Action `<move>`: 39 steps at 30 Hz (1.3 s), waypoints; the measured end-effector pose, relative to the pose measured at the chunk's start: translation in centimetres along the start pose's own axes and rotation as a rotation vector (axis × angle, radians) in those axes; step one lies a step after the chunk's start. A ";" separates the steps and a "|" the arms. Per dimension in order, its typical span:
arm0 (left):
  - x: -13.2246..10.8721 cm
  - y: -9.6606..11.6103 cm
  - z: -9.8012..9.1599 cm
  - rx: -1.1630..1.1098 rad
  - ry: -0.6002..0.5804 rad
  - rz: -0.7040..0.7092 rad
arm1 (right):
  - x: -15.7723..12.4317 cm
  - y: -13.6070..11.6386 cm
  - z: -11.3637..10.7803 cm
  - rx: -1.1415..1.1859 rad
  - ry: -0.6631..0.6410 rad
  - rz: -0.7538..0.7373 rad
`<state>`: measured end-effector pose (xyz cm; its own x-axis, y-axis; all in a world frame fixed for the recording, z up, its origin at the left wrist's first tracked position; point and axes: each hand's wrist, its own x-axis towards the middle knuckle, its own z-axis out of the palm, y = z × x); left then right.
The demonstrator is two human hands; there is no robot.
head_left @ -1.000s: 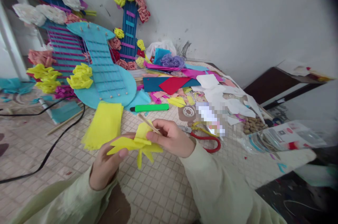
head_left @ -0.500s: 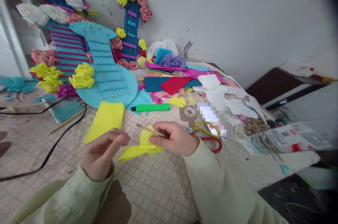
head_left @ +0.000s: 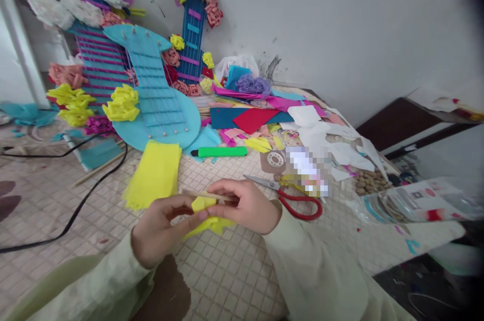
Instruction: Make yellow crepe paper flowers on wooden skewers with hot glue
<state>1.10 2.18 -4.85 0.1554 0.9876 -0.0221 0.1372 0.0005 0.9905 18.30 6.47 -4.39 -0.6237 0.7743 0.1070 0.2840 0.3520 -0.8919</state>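
Note:
Over the tiled floor [head_left: 234, 280] my two hands meet around a crumpled piece of yellow paper [head_left: 206, 215]. My right hand [head_left: 247, 205] pinches the paper together with a thin wooden stick [head_left: 204, 194] that points left. My left hand [head_left: 162, 233] is closed on the paper's left side, thumb and fingers pressed on it just under the stick. A stack of flat yellow paper sheets [head_left: 155, 175] lies just beyond my left hand. Red-handled scissors [head_left: 291, 197] lie on the floor to the right of my right hand.
A green marker [head_left: 221, 151] lies past the yellow sheets. A blue guitar-shaped craft board [head_left: 159, 104] with paper flowers leans at the back left. Colourful paper scraps [head_left: 257, 119] pile by the wall. A black cable [head_left: 86, 195] runs across the floor at left. A dark low table [head_left: 401, 119] stands at right.
My left hand, which had drawn away from the paper, has come back and closed on it. The stick has swung to lie nearly level, and the paper is more bunched.

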 end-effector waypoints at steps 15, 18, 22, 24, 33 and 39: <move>0.3 -1.2 -0.3 0.168 0.165 0.018 | 0.0 0.4 1.0 0.060 0.086 0.088; 0.3 -1.2 -0.3 0.083 0.087 -0.082 | 0.0 0.3 0.8 0.020 0.090 0.051; 0.2 -1.0 -0.3 0.006 0.124 -0.201 | 0.0 0.1 0.1 -0.119 0.184 -0.064; 0.2 -1.0 -0.4 -0.047 0.139 -0.244 | 0.0 0.0 -0.3 -0.191 0.176 -0.152; 0.3 -1.8 -1.0 0.070 -0.015 -0.135 | 0.2 0.5 -0.4 -0.471 0.059 -0.243; -0.1 -1.7 -0.9 0.176 -0.062 -0.132 | 0.2 0.5 -0.3 -0.463 0.087 -0.265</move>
<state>0.03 2.25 -6.41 0.1840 0.9692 -0.1636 0.3281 0.0963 0.9397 18.53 6.91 -4.71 -0.6605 0.6613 0.3556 0.4286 0.7209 -0.5447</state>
